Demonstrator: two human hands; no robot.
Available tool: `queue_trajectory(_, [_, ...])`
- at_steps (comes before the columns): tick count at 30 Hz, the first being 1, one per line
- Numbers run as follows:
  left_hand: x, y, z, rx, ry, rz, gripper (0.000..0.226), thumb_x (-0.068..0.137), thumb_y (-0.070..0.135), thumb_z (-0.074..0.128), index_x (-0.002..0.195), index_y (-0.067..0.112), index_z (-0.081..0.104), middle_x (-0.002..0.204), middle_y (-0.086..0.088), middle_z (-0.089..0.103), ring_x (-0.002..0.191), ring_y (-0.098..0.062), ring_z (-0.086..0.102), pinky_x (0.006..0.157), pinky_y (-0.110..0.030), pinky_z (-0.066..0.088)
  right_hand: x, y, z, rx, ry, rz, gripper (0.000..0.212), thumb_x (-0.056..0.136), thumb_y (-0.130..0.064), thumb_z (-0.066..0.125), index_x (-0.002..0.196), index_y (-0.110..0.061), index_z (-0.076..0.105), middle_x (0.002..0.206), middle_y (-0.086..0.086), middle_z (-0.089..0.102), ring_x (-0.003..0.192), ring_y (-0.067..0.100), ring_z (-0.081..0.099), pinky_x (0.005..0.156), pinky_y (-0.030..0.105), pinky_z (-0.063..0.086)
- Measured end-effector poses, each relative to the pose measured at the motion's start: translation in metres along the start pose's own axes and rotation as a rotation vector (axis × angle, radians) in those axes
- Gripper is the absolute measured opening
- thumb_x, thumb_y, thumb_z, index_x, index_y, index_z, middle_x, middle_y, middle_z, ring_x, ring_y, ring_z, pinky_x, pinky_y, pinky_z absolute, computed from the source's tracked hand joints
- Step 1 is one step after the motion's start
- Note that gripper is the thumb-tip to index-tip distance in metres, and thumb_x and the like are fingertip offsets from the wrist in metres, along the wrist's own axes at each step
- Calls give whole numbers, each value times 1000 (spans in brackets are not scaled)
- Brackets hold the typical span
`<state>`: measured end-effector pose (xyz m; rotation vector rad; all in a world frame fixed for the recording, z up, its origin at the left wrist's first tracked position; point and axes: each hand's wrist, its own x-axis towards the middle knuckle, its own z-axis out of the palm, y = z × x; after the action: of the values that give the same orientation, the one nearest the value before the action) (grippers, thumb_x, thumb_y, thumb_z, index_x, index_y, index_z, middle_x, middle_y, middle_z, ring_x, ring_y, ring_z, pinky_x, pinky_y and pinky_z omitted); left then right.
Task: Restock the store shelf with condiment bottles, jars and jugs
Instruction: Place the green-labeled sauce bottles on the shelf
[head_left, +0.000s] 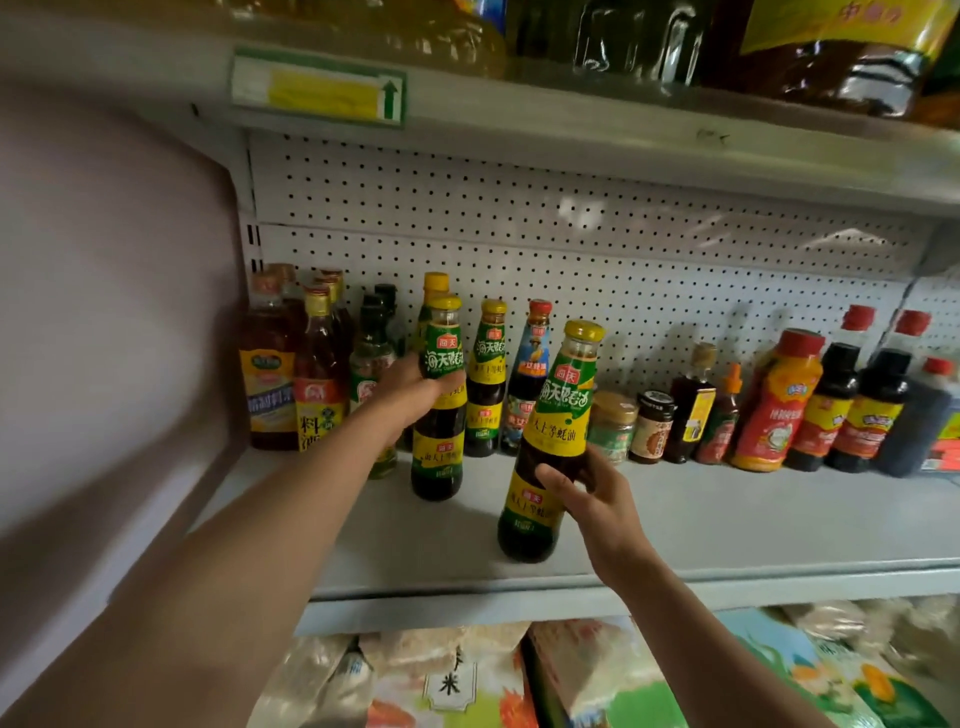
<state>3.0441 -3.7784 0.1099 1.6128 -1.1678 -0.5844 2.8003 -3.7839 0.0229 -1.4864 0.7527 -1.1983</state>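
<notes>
Now each hand grips 1 upright bottle: left hand (415, 387) the rear bottle (440, 410). Right hand (587, 493) holds the front bottle (550, 441), nearer the shelf (753, 525) edge

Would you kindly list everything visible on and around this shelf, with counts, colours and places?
Dark oyster sauce bottles with yellow caps and green-yellow labels: four; one in the left hand, one in the right hand, two behind.
Amber cooking-wine bottles: several, far left of the grey metal shelf.
Green-tinted glass bottles with black caps: about three, behind the left hand.
Blue-labelled bottle with red cap: one, mid row.
Small jars: two, centre.
Small brown and red sauce bottles: two, right of the jars.
Orange bottle with red cap: one.
Dark red-capped bottles: about three, far right.
Oil jugs: upper shelf.
Packaged bags: lower shelf.
Left hand: grips a bottle's middle.
Right hand: grips a bottle's lower body.
</notes>
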Motion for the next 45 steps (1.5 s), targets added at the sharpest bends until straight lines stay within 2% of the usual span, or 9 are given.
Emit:
queue_trajectory(10, [34,-7,-5,51,-89,-35,70,88,38,71,146,20,37,146,-7,48,134,-29,44,100,-40,36,31,15,15,-36,-120,-2,55,80,-26,78,132,-21,61,124,-1,71,120,16,63,92,31,55])
queue_trajectory(16, [25,0,2,111,105,-19,70,87,26,74,143,17,33,142,-8,50,131,-30,47,102,-44,40,37,24,6,-15,-176,52,68,81,-29,83,139,-17,50,128,0,68,123,16,62,93,31,55])
queue_trajectory(21, [21,4,6,191,150,-17,50,89,25,72,133,18,51,135,-8,57,125,-31,52,103,-44,42,40,26,1,-22,-203,48,61,78,-36,80,132,-21,55,127,-2,69,119,12,65,98,35,54])
queue_trajectory(29, [17,10,21,244,308,-57,53,90,22,71,136,15,46,135,-10,57,126,-31,52,96,-41,42,46,32,-4,-108,-222,36,57,77,-45,77,129,-32,56,114,-7,72,108,10,68,90,33,59])
queue_trajectory(33, [3,21,10,155,408,64,69,91,25,69,150,18,35,147,-7,50,135,-26,47,107,-40,40,45,39,-5,-222,-214,27,50,83,-46,77,127,-35,55,107,-6,73,101,11,69,85,32,60])
queue_trajectory(35, [-8,35,2,118,437,194,63,92,30,68,148,21,41,145,-7,52,132,-22,50,107,-36,40,42,47,-5,-308,-216,26,48,82,-53,76,124,-34,60,105,-10,74,100,11,70,86,37,59])
queue_trajectory(37, [-20,51,-6,118,338,281,50,93,36,65,140,28,50,140,-3,56,126,-17,54,104,-34,42,38,53,-3,-294,-199,44,48,83,-52,77,125,-33,64,106,-16,75,100,4,69,88,37,58])
queue_trajectory(41, [-34,74,-16,12,-89,306,35,94,33,63,129,36,60,133,9,59,118,-7,57,93,-32,53,33,46,22,-298,-226,51,39,86,-45,76,122,-33,67,104,-18,75,97,-2,68,85,29,56])
queue_trajectory(45, [-31,76,-31,42,-141,307,32,87,22,72,114,38,67,116,15,66,109,-5,61,86,-30,56,31,42,58,-345,-253,16,36,88,-47,74,121,-36,66,101,-19,73,91,-12,64,69,5,46])
